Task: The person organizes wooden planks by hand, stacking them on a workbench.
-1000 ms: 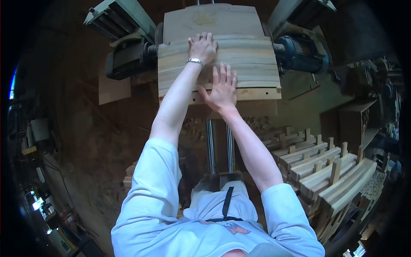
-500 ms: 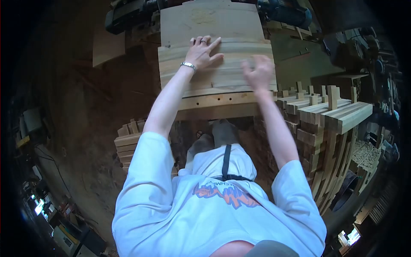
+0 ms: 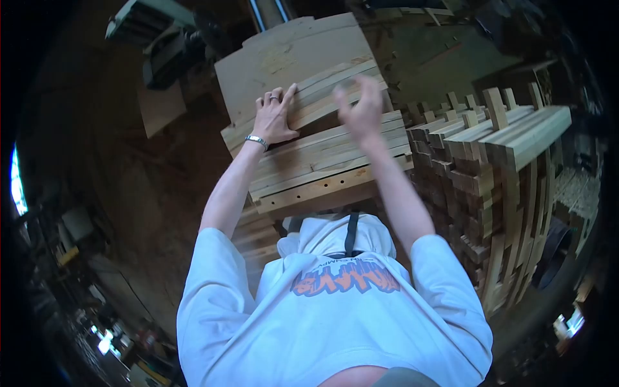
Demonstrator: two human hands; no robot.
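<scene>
Several pale wooden strips lie side by side on a board-topped work surface [image 3: 258, 64]. They form a far group [image 3: 332, 84] and a near group [image 3: 329, 153], with a dark wedge-shaped gap between them that widens toward the right. My left hand [image 3: 274, 119] rests on the left part of the far strips, fingers spread, thumb near the gap; it wears a ring and a metal wristband. Over the right part of the strips is my right hand [image 3: 363, 109], partly blurred, with thumb and fingers curved apart and nothing visible between them.
A tall stack of wooden pieces [image 3: 477, 168] with upright blocks on top stands at the right. A drilled wooden rail [image 3: 320, 188] runs along the near edge. Dark machinery [image 3: 171, 58] is at the far left, and more wood [image 3: 255, 232] lies low at the left.
The strips have parted into two groups, the far one angled away. My left hand moved with it. My right hand moved farther away from my body. The view has turned and shifted.
</scene>
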